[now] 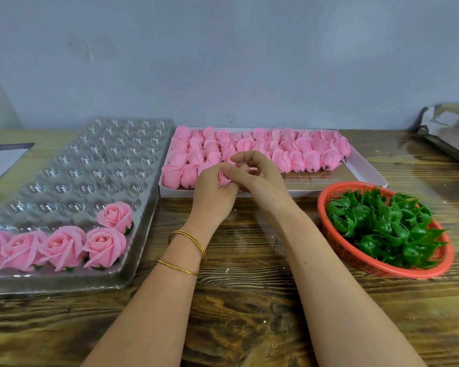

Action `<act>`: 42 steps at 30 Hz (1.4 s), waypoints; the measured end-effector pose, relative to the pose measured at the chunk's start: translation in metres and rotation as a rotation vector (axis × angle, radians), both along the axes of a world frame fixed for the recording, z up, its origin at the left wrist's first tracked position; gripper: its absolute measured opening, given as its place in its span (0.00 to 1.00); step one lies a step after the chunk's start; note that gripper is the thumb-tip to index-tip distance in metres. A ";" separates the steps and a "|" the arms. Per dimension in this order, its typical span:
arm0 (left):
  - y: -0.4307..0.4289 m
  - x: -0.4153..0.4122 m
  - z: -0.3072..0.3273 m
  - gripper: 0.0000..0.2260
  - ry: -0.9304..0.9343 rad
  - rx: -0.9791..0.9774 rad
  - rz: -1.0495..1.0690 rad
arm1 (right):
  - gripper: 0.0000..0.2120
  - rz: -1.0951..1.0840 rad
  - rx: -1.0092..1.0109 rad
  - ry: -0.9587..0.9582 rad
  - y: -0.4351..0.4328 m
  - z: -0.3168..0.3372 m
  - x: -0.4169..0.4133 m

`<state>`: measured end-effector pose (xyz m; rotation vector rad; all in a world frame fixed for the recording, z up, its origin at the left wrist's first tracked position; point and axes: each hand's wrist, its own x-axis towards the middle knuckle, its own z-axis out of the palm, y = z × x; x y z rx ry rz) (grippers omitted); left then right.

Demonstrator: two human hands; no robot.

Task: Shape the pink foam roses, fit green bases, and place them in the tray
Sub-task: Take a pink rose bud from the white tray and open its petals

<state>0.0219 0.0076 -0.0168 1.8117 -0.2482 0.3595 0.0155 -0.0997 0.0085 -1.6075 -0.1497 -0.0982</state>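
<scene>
On the wooden table (249, 300), your left hand (214, 193) grips a pink rose (224, 178) over the box's (342, 191) front edge; your right hand (261, 181) pinches its petals. The green bases (382, 223) lie rightward, nearer your right hand.

Over the wooden counter (249, 300), the left hand (212, 193) gripped a pink bud (224, 178) while the right hand (260, 178) pinched its petals. Behind lay a box (368, 170) of buds; left, a clear tray (90, 165) held five roses (64, 246); right, a red basket (337, 245) held green bases (384, 226).
</scene>
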 end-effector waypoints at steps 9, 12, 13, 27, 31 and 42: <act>0.000 -0.002 0.002 0.12 -0.020 0.025 -0.013 | 0.10 0.019 -0.017 -0.009 0.000 -0.003 0.002; -0.001 -0.002 0.002 0.10 0.009 0.024 -0.025 | 0.10 0.028 -0.012 -0.003 0.000 -0.003 0.003; -0.001 -0.003 0.003 0.09 0.016 0.025 -0.026 | 0.09 0.029 -0.007 0.002 0.000 -0.003 0.004; 0.001 0.001 0.007 0.21 -0.073 -0.053 0.071 | 0.10 0.033 0.156 0.070 -0.002 -0.008 0.010; 0.000 0.003 0.005 0.15 0.043 -0.275 0.039 | 0.19 0.170 -0.010 0.038 0.000 -0.009 0.004; 0.002 0.005 0.000 0.14 0.098 -0.291 0.009 | 0.18 0.191 -0.097 -0.016 0.002 -0.008 -0.001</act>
